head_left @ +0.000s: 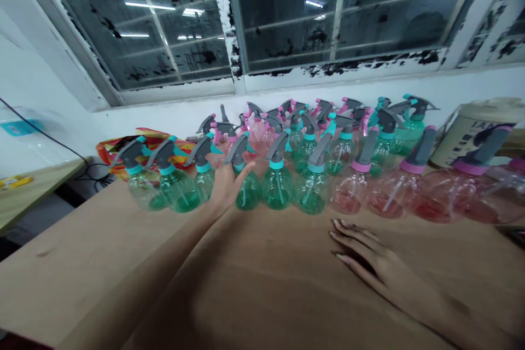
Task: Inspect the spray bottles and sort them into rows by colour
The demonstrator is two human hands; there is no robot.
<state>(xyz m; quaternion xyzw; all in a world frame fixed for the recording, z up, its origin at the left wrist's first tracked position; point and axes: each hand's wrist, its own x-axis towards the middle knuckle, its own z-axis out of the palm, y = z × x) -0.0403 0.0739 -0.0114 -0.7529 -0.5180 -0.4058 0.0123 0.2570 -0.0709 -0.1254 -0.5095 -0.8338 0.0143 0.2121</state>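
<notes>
My left hand (225, 186) is stretched into the front row of spray bottles, with its thumb spread beside the neck of a green spray bottle (247, 191). Its other fingers are partly hidden and blurred near another green spray bottle (204, 178) on its left; contact is unclear. My right hand (373, 257) rests open on the wooden table (266, 268), fingers spread, in front of a pink spray bottle (348, 197). Green bottles with turquoise collars fill the row's left part. Pink ones, such as this pink spray bottle (389, 194), stand on the right.
More green and pink spray bottles (305, 147) crowd behind the front row. A colourful bag (109, 150) lies at the back left. A cream container (459, 131) stands at the back right, below the window (287, 16). A black cable (84, 167) hangs at left.
</notes>
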